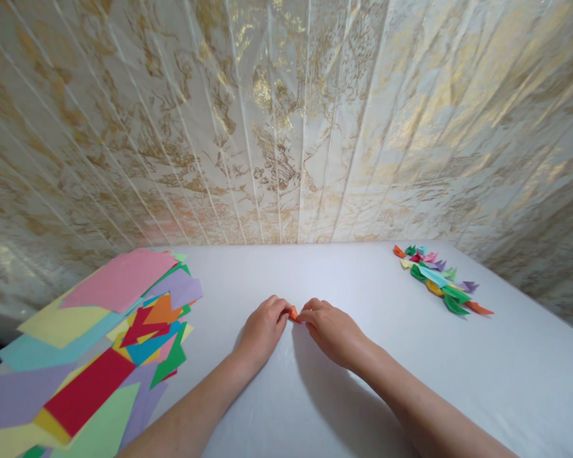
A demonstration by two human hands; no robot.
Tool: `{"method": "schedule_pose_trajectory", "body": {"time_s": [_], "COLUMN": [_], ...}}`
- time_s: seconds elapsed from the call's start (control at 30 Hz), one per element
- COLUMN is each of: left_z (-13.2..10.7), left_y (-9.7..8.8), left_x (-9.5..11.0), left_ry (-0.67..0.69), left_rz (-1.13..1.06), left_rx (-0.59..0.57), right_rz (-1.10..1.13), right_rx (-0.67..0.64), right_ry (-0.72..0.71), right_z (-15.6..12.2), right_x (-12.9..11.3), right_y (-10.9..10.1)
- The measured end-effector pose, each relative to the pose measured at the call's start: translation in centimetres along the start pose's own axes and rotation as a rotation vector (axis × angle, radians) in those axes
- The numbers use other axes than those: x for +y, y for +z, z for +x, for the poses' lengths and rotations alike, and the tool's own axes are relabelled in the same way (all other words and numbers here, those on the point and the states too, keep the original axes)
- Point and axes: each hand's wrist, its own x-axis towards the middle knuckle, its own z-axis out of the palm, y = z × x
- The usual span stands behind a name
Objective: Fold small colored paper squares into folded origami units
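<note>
A small piece of folded orange paper (294,313) is pinched between my two hands, low over the middle of the white table. My left hand (266,324) grips its left end with thumb and fingers closed. On the other side, my right hand (332,329) has its fingertips pressed together at the paper's right edge. The fingers cover much of the paper, so its full shape is hidden.
Coloured paper sheets (119,280) and smaller cut pieces (160,312) lie spread over the left of the white table (277,270). Several small folded paper shapes (432,277) form a cluster at the back right. A gold-patterned curtain (277,127) hangs behind the table's far edge.
</note>
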Motion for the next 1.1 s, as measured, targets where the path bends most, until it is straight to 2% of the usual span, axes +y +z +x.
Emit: {"method": "schedule_pose_trajectory", "body": {"time_s": [0.27,0.63,1.1], "left_z": [0.0,0.3,0.2], "left_y": [0.2,0.4,0.5], "left_x": [-0.4,-0.8,-0.1], "left_ry": [-0.026,-0.070,-0.082], "left_rz": [-0.030,-0.114,0.007], "left_rx": [0.040,0.039,0.052], "right_rz": [-0.010,0.026,0.009], "right_rx": [-0.022,-0.030,0.052], "right_ry": [0.020,0.009,-0.029], "right_z": [0.0,0.0,0.7], "right_x": [-0.2,0.0,-0.4], "right_y": [-0.3,-0.5,0.6]}}
